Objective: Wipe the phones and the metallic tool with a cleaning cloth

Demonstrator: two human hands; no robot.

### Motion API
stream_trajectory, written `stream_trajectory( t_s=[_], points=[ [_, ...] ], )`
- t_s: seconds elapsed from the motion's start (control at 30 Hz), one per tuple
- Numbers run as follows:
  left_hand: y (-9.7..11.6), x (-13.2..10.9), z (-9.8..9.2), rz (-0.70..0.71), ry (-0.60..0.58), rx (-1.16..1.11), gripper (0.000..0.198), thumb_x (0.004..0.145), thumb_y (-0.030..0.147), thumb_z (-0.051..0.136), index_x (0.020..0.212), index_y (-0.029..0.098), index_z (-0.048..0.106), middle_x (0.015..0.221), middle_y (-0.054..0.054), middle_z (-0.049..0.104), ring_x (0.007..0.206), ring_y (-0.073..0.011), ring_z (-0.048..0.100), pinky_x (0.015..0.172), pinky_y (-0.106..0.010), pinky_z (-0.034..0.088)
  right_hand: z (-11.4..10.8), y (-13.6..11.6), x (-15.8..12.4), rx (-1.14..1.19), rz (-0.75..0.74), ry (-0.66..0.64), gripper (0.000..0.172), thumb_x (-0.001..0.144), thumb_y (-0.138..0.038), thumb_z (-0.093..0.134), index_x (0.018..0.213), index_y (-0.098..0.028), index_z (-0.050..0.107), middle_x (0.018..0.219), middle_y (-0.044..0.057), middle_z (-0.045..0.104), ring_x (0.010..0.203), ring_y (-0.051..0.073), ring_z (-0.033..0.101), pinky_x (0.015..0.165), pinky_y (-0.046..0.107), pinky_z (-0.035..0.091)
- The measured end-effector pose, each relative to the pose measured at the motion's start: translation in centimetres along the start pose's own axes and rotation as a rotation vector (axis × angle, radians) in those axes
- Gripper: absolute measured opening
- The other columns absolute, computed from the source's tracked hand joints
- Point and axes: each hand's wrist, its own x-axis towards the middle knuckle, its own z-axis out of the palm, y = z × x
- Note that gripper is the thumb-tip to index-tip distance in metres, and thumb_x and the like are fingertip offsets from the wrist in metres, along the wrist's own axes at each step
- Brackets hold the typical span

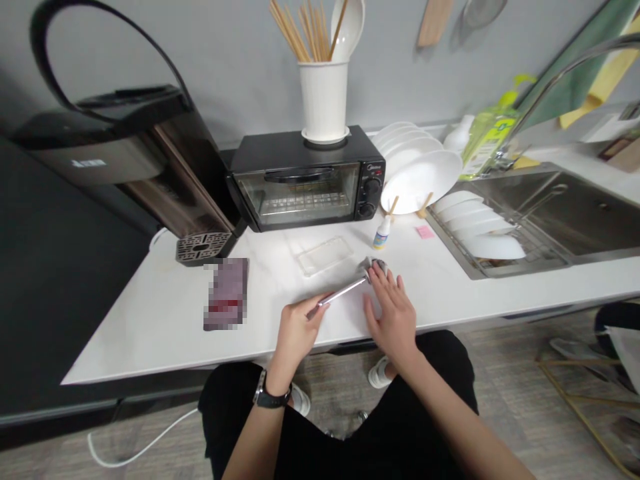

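Observation:
My left hand (295,330) grips a thin silvery phone (345,291) by its near end and holds it tilted, edge-on, just above the white counter (165,320). My right hand (393,310) lies flat beside the phone's far end. Its fingertips press a small crumpled grey cloth (376,265) against that end. A clear phone case (325,255) lies on the counter just behind the phone. A small white bottle with a blue label (383,232) stands behind the cloth. A dark watch is on my left wrist.
A black toaster oven (305,180) stands at the back with a white utensil holder (324,100) on top. White plates (420,173) lean to its right, beside the sink (560,207). A pink note (425,231) and a blurred flat item (226,293) lie on the counter. A dark appliance (150,153) stands at the left.

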Motion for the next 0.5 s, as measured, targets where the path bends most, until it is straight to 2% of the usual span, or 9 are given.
stream_trajectory(
  t_s=[0.13,0.23,0.3,0.4,0.5],
  points=[
    [-0.6,-0.1,-0.1,0.006,0.004,0.069,0.022,0.072,0.02,0.034,0.079,0.023,0.054,0.07,-0.001,0.06,0.064,-0.0133,0.053,0.059,-0.024,0.041,1.4,-4.7,-1.6,0.029,0.01,-0.05,0.051,0.071,-0.025,0.034,0.118,-0.016,0.017,0.123,0.002,0.017,0.112,0.02,0.011,0.092,0.045,0.018],
    [-1.4,-0.2,-0.3,-0.003,-0.062,0.172,0.021,0.07,0.016,0.034,0.066,0.021,0.054,0.059,-0.001,0.058,0.055,-0.0129,0.05,0.052,-0.024,0.04,1.6,-6.6,-2.0,0.063,-0.125,-0.119,0.048,0.071,-0.025,0.032,0.117,-0.021,0.018,0.121,-0.003,0.022,0.111,0.017,0.015,0.092,0.042,0.021],
    [-1.8,-0.2,-0.4,0.003,-0.083,0.216,0.022,0.068,0.015,0.035,0.06,0.02,0.054,0.056,-0.002,0.057,0.052,-0.0127,0.049,0.051,-0.024,0.039,1.3,-6.1,-1.7,0.076,-0.264,-0.159,0.044,0.072,-0.022,0.03,0.115,-0.026,0.022,0.118,-0.007,0.027,0.11,0.014,0.019,0.092,0.04,0.023],
    [-1.5,-0.2,-0.3,0.01,-0.057,0.199,0.022,0.069,0.016,0.034,0.063,0.022,0.055,0.063,-0.001,0.059,0.055,-0.0133,0.05,0.054,-0.024,0.039,0.4,-3.0,-0.7,0.082,-0.413,-0.209,0.043,0.071,-0.016,0.029,0.111,-0.03,0.028,0.115,-0.01,0.032,0.108,0.012,0.023,0.094,0.037,0.021],
    [-0.8,-0.2,-0.2,0.011,-0.039,0.093,0.022,0.071,0.02,0.035,0.08,0.026,0.054,0.081,0.001,0.059,0.068,-0.0141,0.052,0.062,-0.024,0.04,-0.5,0.8,0.3,0.071,-0.365,-0.183,0.041,0.071,-0.016,0.029,0.11,-0.028,0.032,0.115,-0.007,0.033,0.108,0.013,0.024,0.094,0.038,0.018]
  ],
)
